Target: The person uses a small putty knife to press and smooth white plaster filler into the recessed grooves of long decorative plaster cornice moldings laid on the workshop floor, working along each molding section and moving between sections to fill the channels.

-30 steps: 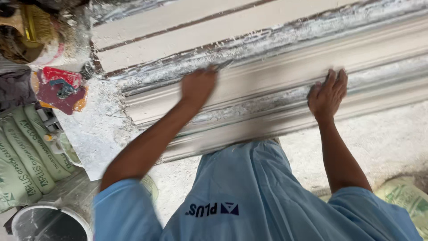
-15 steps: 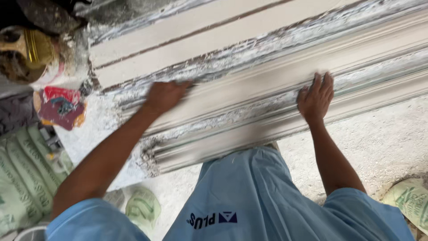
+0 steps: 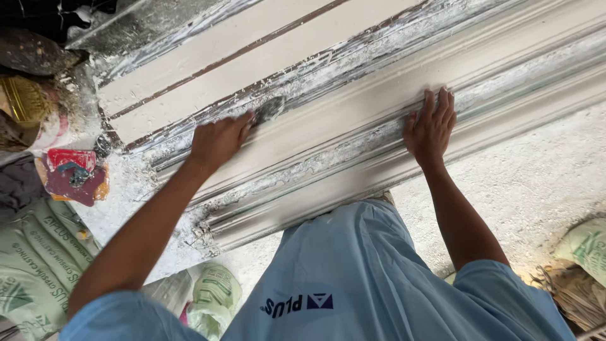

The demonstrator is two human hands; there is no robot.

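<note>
Head view, looking down over my own chest and blue shirt [image 3: 379, 278].

Left hand [image 3: 218, 140]: closed round a small tool [image 3: 270, 108], which looks like a scraper or spatula; its grey blade pokes out past the fingers and lies against the upper edge of the moulding [image 3: 353, 120]. I cannot make out the handle.

Right hand [image 3: 431, 126]: open, palm flat, fingers spread, pressing on the moulding further along. It holds nothing.

The moulding is a long stepped plaster profile lying across the counter [image 3: 524, 183] on a slant, with a pale board [image 3: 208, 69] beside its far edge.

Progress, by my judgement: the broad middle band between my hands reads smooth and even, so that face seems mostly dressed. Left over: ragged white crumbs and flakes along the upper seam near the blade, rough crust in the lower grooves, and a broken, crumbly near end [image 3: 205, 227]. I would put it at partway, with edges and grooves outstanding.

Surroundings: green-printed sacks [image 3: 31, 265] at lower left, a red scrap [image 3: 69, 173] just beyond them.
</note>
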